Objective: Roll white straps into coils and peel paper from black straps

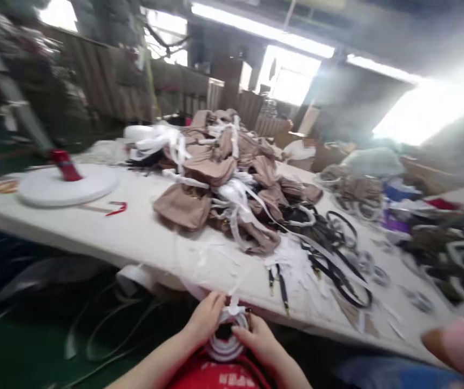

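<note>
Both my hands meet low in the middle of the view, just below the table's near edge. My left hand [206, 317] and my right hand [259, 338] are closed around a coiled black strap wrapped in white paper strip [227, 334]. A loose end of white strip sticks up between my fingers. Under the coil lies something red with white lettering [219, 375]. The picture is blurred by motion.
A white table [106, 227] carries a heap of tan bags [223, 173] tangled with white strips, loose black straps [337, 265], and a white disc with a red spool [66, 181]. More bags and straps lie at right. A pink-sleeved arm [458, 346] enters bottom right.
</note>
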`<state>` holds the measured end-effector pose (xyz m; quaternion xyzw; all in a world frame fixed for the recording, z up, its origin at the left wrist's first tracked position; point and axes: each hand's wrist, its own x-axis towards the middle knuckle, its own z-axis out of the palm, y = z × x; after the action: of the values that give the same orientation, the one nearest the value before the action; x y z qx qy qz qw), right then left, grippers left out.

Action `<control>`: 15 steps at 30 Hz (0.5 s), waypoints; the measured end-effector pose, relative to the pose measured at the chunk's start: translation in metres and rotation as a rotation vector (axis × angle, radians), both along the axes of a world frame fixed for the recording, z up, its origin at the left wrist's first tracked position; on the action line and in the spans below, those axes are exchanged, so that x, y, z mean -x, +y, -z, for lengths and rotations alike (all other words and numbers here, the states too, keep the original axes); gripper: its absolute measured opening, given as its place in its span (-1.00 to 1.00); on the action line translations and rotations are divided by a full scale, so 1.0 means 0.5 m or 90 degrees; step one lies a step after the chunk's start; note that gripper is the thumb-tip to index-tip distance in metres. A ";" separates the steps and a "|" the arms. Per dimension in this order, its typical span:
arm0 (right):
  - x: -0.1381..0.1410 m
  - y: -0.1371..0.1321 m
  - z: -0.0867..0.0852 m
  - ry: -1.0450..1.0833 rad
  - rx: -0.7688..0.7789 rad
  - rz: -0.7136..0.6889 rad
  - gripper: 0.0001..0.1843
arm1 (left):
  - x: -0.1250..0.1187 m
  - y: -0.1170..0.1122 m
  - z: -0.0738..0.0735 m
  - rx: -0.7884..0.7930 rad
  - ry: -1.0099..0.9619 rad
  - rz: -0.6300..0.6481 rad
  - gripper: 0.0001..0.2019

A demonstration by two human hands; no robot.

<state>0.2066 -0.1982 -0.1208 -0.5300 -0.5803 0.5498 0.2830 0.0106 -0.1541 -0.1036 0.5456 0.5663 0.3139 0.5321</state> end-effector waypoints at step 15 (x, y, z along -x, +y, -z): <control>-0.502 0.243 -0.177 0.074 -0.076 0.725 -0.59 | -0.021 0.045 0.057 0.064 -0.004 0.132 -0.46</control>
<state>0.4577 -0.0766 -0.0322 -0.7111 -0.2170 0.3049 0.5953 0.0212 -0.1319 -0.1322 0.5730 0.5201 0.2298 0.5903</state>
